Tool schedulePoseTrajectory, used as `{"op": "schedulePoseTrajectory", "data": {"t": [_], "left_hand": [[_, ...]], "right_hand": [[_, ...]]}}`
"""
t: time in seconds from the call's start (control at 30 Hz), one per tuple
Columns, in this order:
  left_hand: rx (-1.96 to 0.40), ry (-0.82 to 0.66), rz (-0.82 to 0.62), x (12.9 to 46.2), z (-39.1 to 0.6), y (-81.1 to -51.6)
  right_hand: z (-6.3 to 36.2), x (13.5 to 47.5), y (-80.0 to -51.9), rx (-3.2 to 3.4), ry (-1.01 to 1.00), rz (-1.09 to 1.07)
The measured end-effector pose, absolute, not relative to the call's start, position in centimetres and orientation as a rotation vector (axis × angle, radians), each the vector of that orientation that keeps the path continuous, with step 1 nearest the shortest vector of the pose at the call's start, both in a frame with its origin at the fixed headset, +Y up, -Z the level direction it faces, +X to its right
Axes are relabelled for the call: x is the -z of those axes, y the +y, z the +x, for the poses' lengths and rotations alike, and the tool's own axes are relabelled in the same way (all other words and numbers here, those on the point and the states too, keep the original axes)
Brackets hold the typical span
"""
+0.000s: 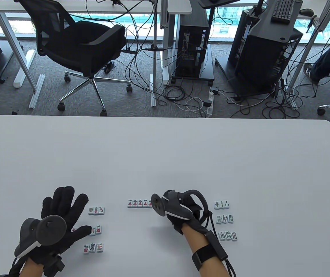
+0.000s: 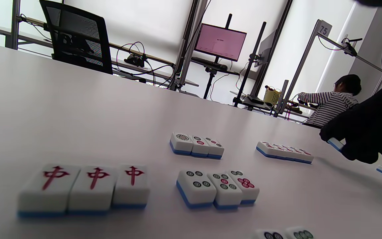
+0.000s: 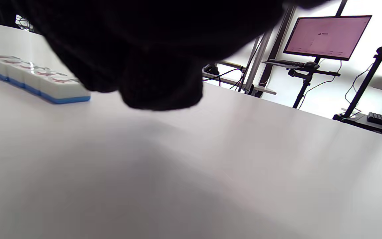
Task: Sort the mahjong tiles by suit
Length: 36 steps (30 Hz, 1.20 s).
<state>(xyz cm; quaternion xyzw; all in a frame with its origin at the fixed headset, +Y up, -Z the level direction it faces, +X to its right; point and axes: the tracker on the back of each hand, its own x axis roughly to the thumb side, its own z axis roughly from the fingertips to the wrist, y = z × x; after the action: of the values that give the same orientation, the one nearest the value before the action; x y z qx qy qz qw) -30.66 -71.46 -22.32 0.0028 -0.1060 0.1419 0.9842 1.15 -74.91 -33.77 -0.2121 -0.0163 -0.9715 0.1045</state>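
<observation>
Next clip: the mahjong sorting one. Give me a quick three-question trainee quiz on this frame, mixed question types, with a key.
1. True or false: the bamboo tiles lie in three short rows on the person's right.
2. Multiple choice: the right hand is at the end of which group? A) the dot tiles B) the character row C) the red dragon tiles
3. Fill in: beside the middle row of dot tiles, the left wrist view shows three ____ tiles.

Key
1. True.
2. B, the character row; a blue-backed tile shows at the fingertips in the left wrist view.
3. Red dragon; the left hand covers them in the table view.
</observation>
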Motion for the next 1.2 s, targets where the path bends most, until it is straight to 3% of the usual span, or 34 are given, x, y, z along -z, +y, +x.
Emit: {"op": "schedulePoseTrajectory", "data": {"t": [0.3, 0.6, 0.87, 1.2], "left_hand": [[-0.301, -0.221, 0.025, 22.2, -30.8, -71.2], [-0.300, -0.224, 0.025, 22.2, -30.8, -71.2], [-0.300, -0.223, 0.026, 22.2, -30.8, -71.2], [-0.287, -0.233, 0.029, 22.2, -30.6, -71.4]], "right_hand": [[-2.4, 34.8, -76.5, 2.803, -0.235, -0.597], [-2.4, 34.3, -76.0, 2.798, -0.190, -0.614], [1.7, 32.3, -73.3, 2.803, -0.189, -0.607], [9.1, 28.6, -73.9, 2.720, -0.451, -0.413]]}}
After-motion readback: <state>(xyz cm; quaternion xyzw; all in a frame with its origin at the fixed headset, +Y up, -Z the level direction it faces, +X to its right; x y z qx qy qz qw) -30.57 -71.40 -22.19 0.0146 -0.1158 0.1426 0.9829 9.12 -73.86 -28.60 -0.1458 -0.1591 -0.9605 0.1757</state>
